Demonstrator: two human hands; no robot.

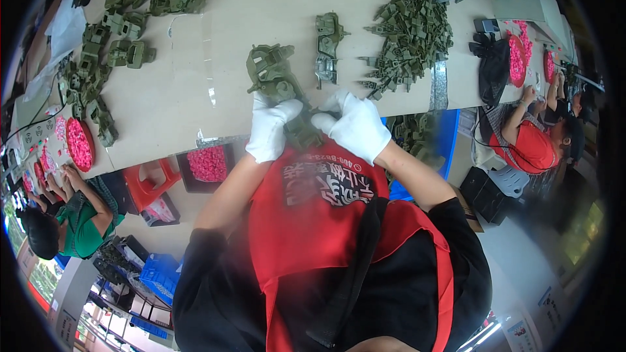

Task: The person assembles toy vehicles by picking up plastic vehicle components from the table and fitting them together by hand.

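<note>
At the table edge (228,139), left hand (270,128) gripping green part (268,68), right hand (357,125) curled.

Olive-green molded part (280,85) between hands (269,129)

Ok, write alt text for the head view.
A person's white-gloved left grip holds an olive-green part at the edge of a pale table, the gloved right grip at its side. Another part lies beyond, a pile of small green pieces to the right, larger green parts to the left.

table (228,6) | mid: green piece (327,49) | right: small green parts (417,32) | left: larger pieces (91,58)
</note>
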